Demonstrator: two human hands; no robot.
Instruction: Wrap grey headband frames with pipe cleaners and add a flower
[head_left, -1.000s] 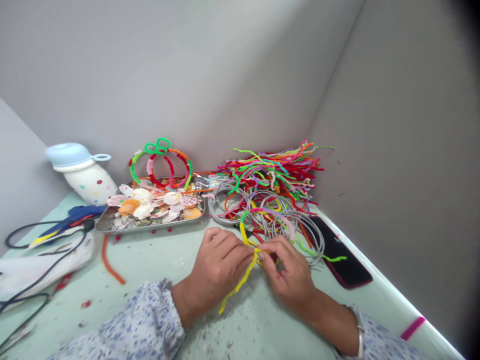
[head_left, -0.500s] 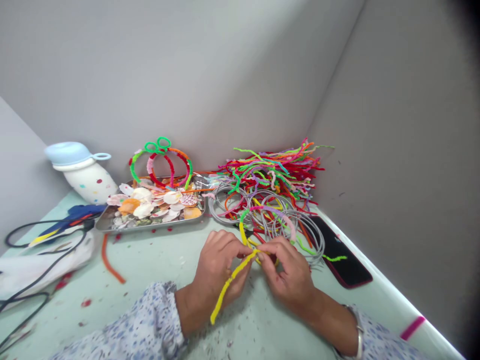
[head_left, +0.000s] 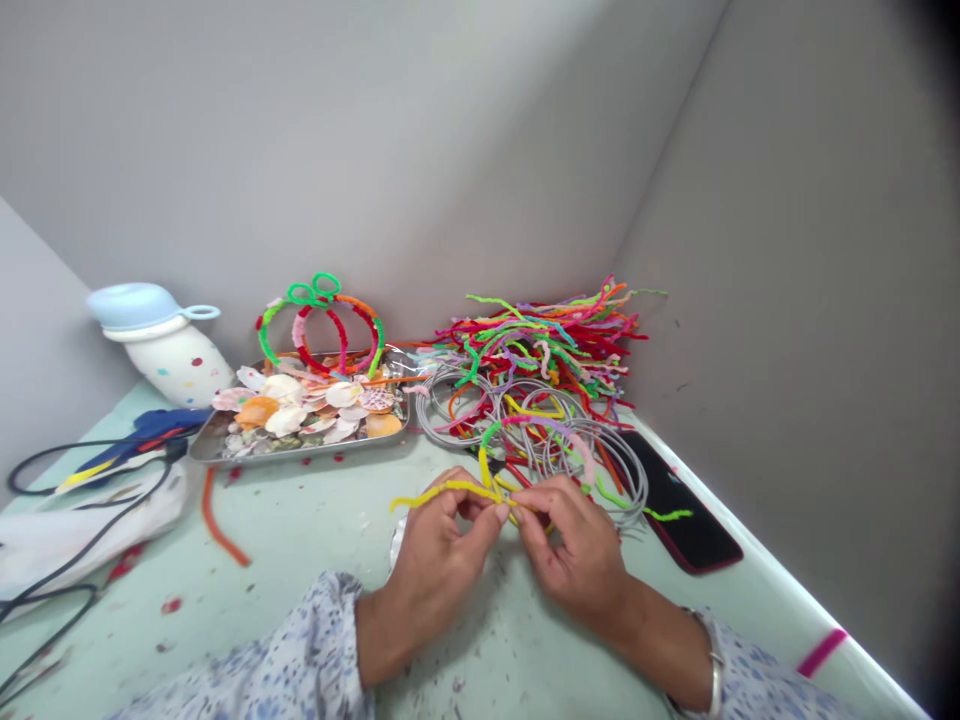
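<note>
Swung up since a moment ago, the free end of the yellow pipe cleaner (head_left: 442, 490) now points leftward from the pinch instead of trailing down toward the wrist. Left hand (head_left: 442, 560) and right hand (head_left: 574, 550) both nip it between thumb and fingertips, meeting where it wraps a grey wire ring (head_left: 600, 465) just beyond the knuckles.

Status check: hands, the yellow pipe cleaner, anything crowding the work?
Left hand and right hand both pinching the yellow pipe cleaner. Free end points left, off the table. Wire hoops and phone close beside right hand.
</note>
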